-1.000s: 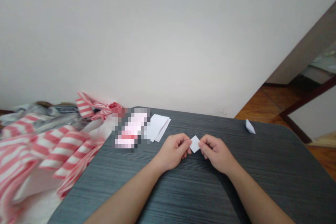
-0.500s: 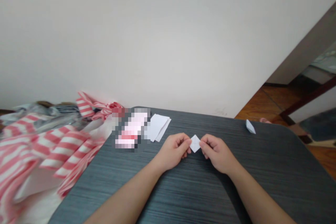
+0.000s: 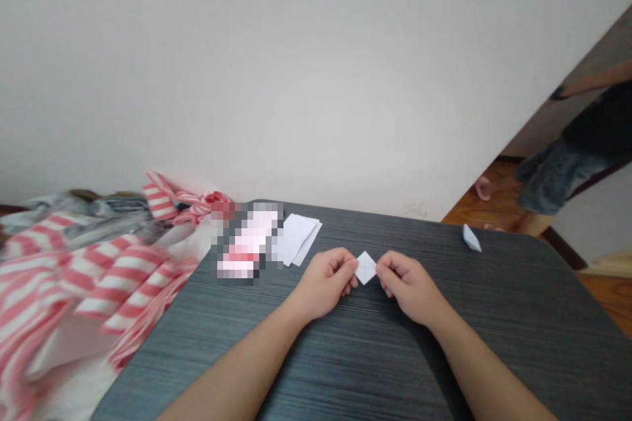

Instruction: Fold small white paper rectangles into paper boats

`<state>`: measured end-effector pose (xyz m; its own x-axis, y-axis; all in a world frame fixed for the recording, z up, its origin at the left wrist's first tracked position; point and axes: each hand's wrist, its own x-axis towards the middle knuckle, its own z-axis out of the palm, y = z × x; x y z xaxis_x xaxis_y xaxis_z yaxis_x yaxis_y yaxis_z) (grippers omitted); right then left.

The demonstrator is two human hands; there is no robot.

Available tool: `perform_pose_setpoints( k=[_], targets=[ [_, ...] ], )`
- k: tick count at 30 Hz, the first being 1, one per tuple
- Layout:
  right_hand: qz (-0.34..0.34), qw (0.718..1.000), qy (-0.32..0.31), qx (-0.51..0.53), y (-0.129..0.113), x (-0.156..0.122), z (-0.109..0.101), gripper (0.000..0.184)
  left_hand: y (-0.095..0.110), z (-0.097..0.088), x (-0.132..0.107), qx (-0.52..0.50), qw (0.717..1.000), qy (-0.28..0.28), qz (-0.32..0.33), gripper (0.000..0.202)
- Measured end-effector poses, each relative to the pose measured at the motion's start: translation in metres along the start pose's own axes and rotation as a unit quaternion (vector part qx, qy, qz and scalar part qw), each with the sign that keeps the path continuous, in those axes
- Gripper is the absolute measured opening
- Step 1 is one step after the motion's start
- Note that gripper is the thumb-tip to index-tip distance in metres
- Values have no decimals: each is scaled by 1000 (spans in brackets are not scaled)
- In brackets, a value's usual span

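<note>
A small folded square of white paper [image 3: 365, 268], turned like a diamond, is held over the dark table [image 3: 345, 368]. My left hand [image 3: 328, 281] pinches its left corner between thumb and fingers. On the opposite corner, my right hand [image 3: 406, 284] is closed in the same kind of pinch. White paper sheets [image 3: 299, 240] lie in a loose stack beyond my left hand. Farther right, near the back edge, rests a small folded white paper piece [image 3: 471, 238].
A blurred-out pink and white item [image 3: 251, 243] lies at the table's back left. Red-and-white striped cloth [image 3: 113, 283] is heaped beside the table on the left. A pale wall [image 3: 316, 79] rises behind. At right, a person [image 3: 567, 164] in dark top stands on the wooden floor.
The folded paper has shifted slightly left and up, with my left hand moving a little along with it. A person has come into view at the right, beyond the table.
</note>
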<state>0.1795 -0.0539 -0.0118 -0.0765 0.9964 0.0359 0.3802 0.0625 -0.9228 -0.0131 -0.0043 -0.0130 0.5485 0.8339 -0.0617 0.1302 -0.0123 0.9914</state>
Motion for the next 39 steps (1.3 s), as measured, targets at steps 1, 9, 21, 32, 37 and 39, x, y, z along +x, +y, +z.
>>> perform_pose_setpoints(
  k=[1,9,21,32,37,39],
  targets=[
    [-2,1000,-1,0,-1,0,0,22,1,0,0,-1,1000,-1,-1,31],
    [-17,1000,6,4,1,0,-2,23,-2,1,4,-41,999,-6,3,29],
    [-98,993,16,61,9,2,2,26,0,1,3,-53,998,-28,-18,30],
    [-143,989,22,14,0,4,0,10,5,0,2,17,998,-63,6,23],
    [-91,995,28,-19,0,3,-1,11,5,-2,2,27,998,-50,19,36],
    [-109,993,20,-37,-1,4,-2,13,7,-2,1,31,998,-53,26,38]
  ],
)
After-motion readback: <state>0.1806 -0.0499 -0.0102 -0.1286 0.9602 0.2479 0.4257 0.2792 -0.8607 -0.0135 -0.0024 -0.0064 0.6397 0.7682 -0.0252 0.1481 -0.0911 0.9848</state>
